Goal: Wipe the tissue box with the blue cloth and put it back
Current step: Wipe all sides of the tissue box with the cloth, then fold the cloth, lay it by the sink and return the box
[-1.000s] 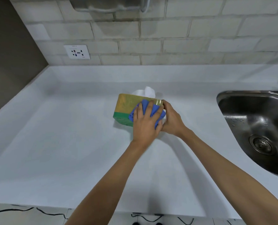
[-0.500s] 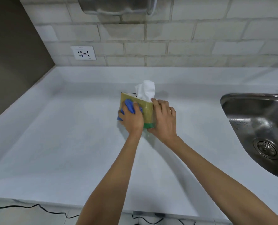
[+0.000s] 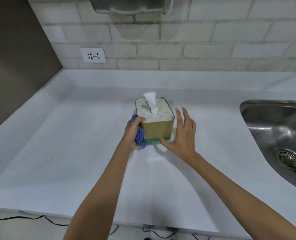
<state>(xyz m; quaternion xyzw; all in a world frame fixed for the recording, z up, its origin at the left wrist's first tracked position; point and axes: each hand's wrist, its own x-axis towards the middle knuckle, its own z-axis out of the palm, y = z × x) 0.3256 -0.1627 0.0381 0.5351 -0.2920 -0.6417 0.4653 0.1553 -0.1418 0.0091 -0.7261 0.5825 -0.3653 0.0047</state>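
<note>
The tissue box (image 3: 156,129) stands upright on the white counter (image 3: 74,153); it is gold with a green band at its base, a white top and a tissue sticking up. My left hand (image 3: 132,134) grips the bunched blue cloth (image 3: 139,135) and presses it against the box's left side. My right hand (image 3: 183,134) is spread beside the box's right front corner, fingers apart, thumb close to the green band, holding nothing.
A steel sink (image 3: 280,139) is sunk into the counter at the right. A wall socket (image 3: 93,55) sits on the brick wall behind, under a metal dispenser (image 3: 126,5). A dark wall closes the left side. Black cables (image 3: 31,219) hang below the counter's front edge.
The box went from tipped on its side to standing upright on the counter. My right hand let go of it and spread out. The cloth moved from the upper face to the left side.
</note>
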